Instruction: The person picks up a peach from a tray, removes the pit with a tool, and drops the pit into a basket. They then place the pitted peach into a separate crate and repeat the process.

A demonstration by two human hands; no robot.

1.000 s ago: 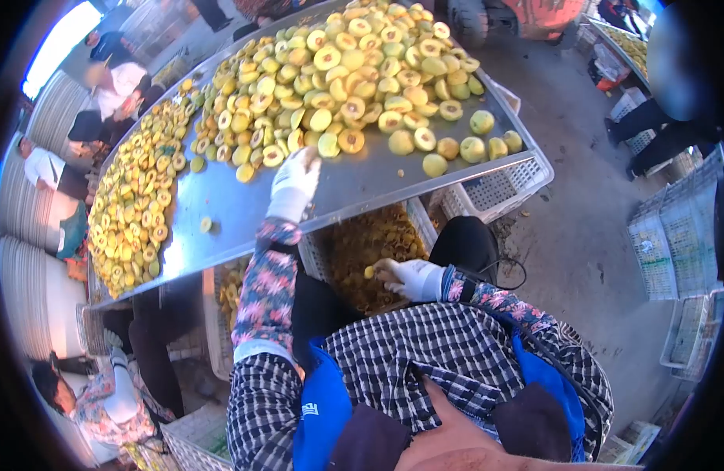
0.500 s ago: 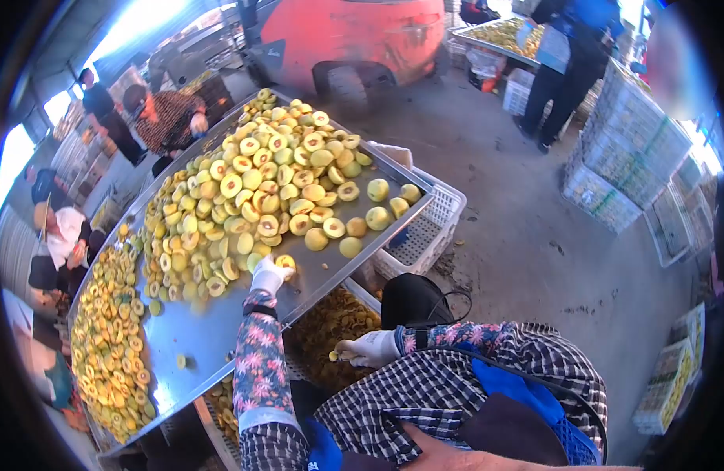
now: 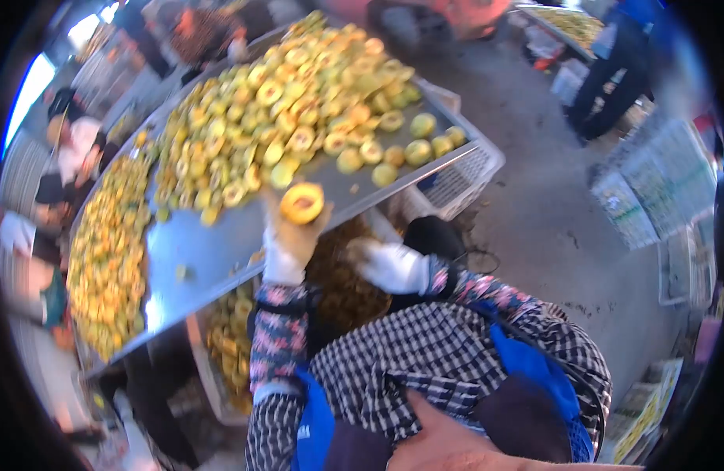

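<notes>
My left hand, in a stained white glove, holds a yellow peach half with its cut face and dark middle turned up. It is above the near edge of the metal table. On the table lies a big heap of halved peaches. My right hand, also gloved, is to the right of the left hand, in front of my lap. Motion smears its fingers, and I cannot make out anything in them. Below both hands is a dim container of peach pieces.
A second peach pile covers the table's left side. Below the table stands a crate of peaches. A white plastic crate is by the right corner, and stacked crates stand farther right. Co-workers are along the far left side.
My left hand has drawn back from the heap toward me with the peach half, which is now turned face up. My right hand has lifted slightly. The view has shifted.
</notes>
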